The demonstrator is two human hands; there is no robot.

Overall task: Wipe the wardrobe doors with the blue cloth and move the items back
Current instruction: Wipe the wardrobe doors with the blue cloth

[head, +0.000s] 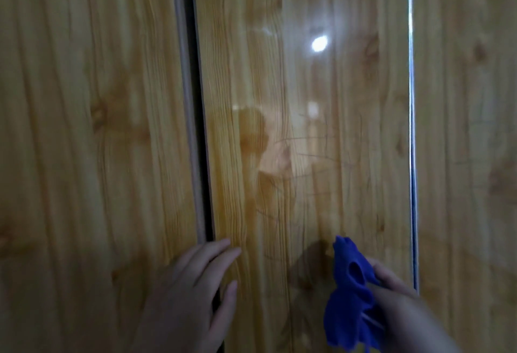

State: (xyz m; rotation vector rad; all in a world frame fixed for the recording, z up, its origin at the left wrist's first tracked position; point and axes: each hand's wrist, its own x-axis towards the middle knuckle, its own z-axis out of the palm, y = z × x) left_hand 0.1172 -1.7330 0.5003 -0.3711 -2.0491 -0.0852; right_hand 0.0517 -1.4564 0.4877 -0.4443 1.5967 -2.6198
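Glossy wood-grain wardrobe doors fill the view. The middle door (pixel 302 117) stands slightly ajar, with a dark gap (pixel 200 129) along its left edge. My left hand (pixel 190 294) lies flat with straight fingers against that door's left edge, low in the frame. My right hand (pixel 402 305) grips a crumpled blue cloth (pixel 349 296) at the lower right, close to the door surface; whether the cloth touches the wood I cannot tell. Faint scribble marks (pixel 316 151) show on the middle door above the cloth.
The left door (pixel 89 129) sits beside the gap. A thin metal strip (pixel 411 129) separates the middle door from the right door (pixel 470 129). A lamp reflection (pixel 319 43) glares on the middle door.
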